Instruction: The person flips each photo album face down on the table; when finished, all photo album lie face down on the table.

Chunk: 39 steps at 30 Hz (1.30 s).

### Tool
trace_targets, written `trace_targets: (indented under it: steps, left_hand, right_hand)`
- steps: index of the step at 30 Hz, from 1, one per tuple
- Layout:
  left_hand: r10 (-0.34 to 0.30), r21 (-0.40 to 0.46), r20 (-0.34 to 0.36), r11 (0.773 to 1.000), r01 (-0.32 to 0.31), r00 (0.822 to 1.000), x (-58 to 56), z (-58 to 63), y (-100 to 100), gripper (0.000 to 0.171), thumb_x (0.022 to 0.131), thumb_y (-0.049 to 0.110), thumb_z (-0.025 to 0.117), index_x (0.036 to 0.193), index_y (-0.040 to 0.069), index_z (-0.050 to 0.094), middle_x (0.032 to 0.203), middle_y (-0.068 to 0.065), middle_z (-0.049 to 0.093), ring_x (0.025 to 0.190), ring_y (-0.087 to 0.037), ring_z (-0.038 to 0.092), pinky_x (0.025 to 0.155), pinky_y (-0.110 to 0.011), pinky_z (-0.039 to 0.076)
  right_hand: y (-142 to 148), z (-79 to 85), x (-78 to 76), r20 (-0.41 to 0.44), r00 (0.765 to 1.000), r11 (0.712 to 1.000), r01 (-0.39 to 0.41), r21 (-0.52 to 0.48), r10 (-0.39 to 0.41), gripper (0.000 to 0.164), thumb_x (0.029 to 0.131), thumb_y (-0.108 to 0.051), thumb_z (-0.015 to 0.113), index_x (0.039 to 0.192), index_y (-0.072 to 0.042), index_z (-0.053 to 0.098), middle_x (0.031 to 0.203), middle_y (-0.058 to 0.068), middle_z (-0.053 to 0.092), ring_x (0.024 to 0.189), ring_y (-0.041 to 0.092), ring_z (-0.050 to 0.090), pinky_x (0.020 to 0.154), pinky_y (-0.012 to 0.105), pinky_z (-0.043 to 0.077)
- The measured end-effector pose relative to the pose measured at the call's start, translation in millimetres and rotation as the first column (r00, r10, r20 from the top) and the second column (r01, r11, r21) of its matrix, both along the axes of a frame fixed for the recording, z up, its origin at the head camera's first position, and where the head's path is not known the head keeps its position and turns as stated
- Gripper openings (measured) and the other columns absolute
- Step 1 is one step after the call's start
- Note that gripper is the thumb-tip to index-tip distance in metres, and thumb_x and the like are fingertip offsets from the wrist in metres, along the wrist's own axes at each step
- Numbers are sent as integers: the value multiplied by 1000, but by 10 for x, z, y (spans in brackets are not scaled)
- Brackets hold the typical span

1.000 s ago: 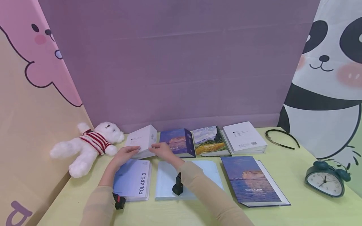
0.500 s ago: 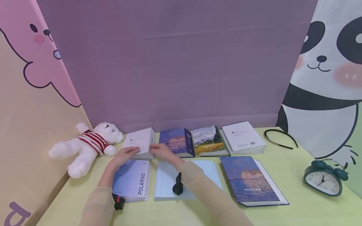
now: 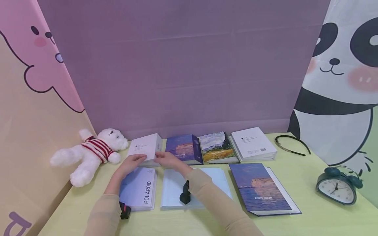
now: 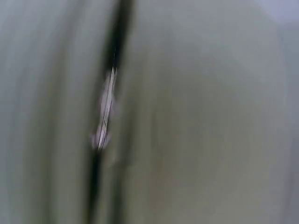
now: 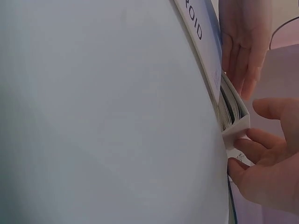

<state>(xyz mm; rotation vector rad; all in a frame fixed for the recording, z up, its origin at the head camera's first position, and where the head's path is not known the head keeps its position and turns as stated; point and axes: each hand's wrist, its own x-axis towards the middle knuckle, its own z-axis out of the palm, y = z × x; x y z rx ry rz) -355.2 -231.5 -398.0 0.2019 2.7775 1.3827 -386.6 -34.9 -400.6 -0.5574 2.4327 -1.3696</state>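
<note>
Starting at the left, we see the white plush bear lying beside the back row of albums. Next comes the left hand, its fingers straight and gripping nothing; we cannot tell whether its fingertips touch the white album, which lies ahead of it and to its right. The album rests flat at the row's left end, just behind the Polaroid album. Its long axis runs front to back, the far end angled slightly right, and its spine faces right. There the right hand seems the nearer: its loosely bent fingertips touch the spine's near end, the thumb standing off, so it clasps nothing. Farther right, we find the blue seascape album just beside that spine.
</note>
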Motion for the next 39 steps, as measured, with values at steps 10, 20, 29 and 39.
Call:
trace_targets:
  steps: [10,20,29,39]
  left_hand:
    - [35,67,-8,997,-35,999,3,3,43,45,99,24,45,136,-2,45,141,-22,44,133,-37,36,110,-50,28]
    - [72,48,-130,997,-66,989,150,36,-25,42,98,22,48,132,-3,50,133,-23,51,128,-37,44,107,-49,35]
    - [112,16,-161,994,-110,981,389,107,-218,49,98,34,48,134,0,49,133,-22,52,123,-37,49,101,-48,40]
    - [64,-35,-177,997,-71,982,620,119,-456,47,98,25,50,133,-7,47,130,-26,53,119,-40,52,97,-48,45]
  right_hand:
    - [82,32,23,-34,999,999,27,-37,-28,44,96,-28,51,136,-10,50,141,11,48,132,29,42,107,45,37]
    - [203,73,82,-122,992,999,-22,-43,16,45,92,-22,60,134,-8,52,138,10,51,129,29,45,105,42,41]
    - [236,128,180,-260,962,996,-78,35,84,47,90,-20,63,133,-7,53,136,10,53,127,29,48,103,41,43]
    - [235,144,388,-243,956,986,-149,77,163,51,89,-30,65,134,-11,53,136,4,54,128,22,47,104,39,42]
